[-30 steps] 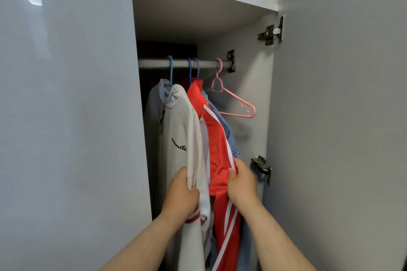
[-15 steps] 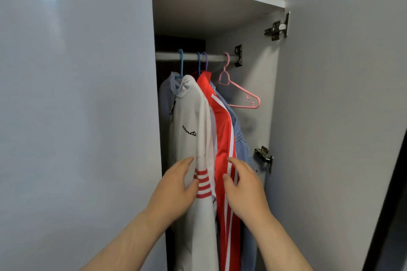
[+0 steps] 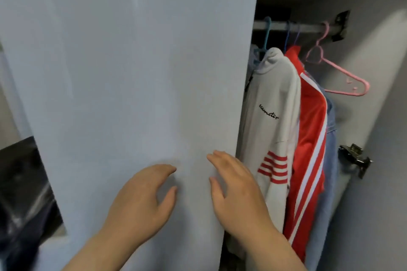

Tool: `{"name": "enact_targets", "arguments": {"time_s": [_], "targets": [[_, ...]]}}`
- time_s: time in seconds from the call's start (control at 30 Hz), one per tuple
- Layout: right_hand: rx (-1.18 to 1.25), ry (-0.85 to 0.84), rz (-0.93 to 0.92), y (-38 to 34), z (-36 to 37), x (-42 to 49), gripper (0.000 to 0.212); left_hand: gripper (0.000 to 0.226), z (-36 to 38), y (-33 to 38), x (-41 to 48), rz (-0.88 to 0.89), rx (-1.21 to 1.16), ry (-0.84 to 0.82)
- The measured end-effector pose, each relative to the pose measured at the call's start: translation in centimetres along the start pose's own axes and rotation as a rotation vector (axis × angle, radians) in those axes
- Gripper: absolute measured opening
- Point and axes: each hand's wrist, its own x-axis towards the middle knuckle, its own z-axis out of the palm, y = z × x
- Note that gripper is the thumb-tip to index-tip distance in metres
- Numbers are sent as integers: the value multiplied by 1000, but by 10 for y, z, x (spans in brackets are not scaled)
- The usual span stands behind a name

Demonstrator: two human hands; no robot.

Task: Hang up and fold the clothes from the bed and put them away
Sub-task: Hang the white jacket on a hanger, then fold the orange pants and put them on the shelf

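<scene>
**Home: bedroom wardrobe**

Domestic setting, fitted clothes closet. Evidence:
- Glossy pale-grey wardrobe door [image 3: 132, 72] fills the left half of the view, and a metal door hinge [image 3: 354, 158] sits on the right side.
- 1 metal hanging rail [image 3: 308, 28] runs across the inside to a dark end bracket.
- 3 garments hang packed side by side on coloured plastic hooks: a white jacket [image 3: 271, 99] with a script logo and red sleeve stripes, a red jacket [image 3: 310, 121] with white stripes, and a blue denim garment [image 3: 330, 149] behind it.
- 1 bare pink hanger [image 3: 343, 77] hangs at the rail's right end.
- It's mixed everyday personal clothing, 1 of each.
</scene>
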Motion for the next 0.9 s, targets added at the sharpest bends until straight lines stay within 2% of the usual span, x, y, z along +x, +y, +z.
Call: {"name": "enact_targets", "arguments": {"time_s": [0.13,0.27,0.37,0.53,0.77,0.9], "targets": [[71,1,-113,-34,45,13,43,40,-29,-44,-25,-147,59,41],[173,-28,-236,-68,91,18,39,40,-54,-82,-46,-205,132,114],[257,-101,-288,-92,127,19,39,32,-71,-113,-64,-319,166,177],[395,-227,-364,-127,178,19,39,41,-96,-147,-103,-460,248,201],[655,-508,-465,-204,250,12,40,43,-123,-162,-171,-737,385,257],[756,-712,-545,-265,276,-10,43,36,-170,-157,-223,-929,550,386]]}}
